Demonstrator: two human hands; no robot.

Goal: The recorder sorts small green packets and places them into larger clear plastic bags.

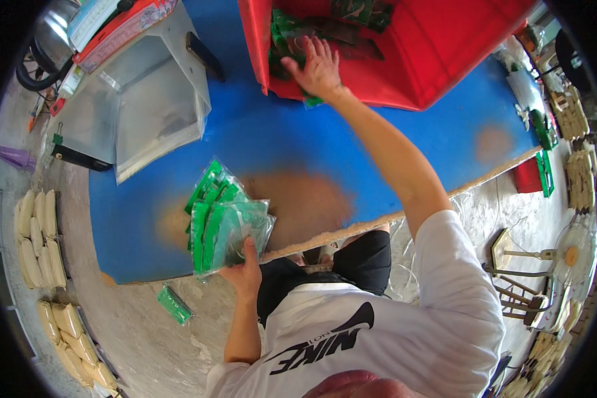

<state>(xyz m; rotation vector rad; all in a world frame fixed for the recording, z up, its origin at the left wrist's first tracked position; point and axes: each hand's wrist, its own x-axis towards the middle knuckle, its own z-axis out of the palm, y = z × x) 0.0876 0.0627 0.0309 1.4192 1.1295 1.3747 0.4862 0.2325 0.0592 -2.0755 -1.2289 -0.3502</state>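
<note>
My left hand [244, 270] is closed on the near edge of a fanned stack of green-and-clear plastic packets [212, 229], thumb on top. The stack lies over a worn brown patch near the table's front edge. My right arm stretches far forward, and my right hand [317, 69] is at the open front of a red bin [418, 73], fingers spread. Beneath and beyond those fingers are more dark green packets [331, 30] inside the bin. I cannot make out whether the palm touches them. A bit of green packet [313, 102] pokes out below the right wrist.
The blue table [391, 159] has a rough front edge. A clear plastic box [156, 99] stands at the left, with a metal kettle [52, 33] behind it. One green packet [174, 305] lies on the floor. Stacked sacks [40, 239] line the left; a white fan [570, 259] stands right.
</note>
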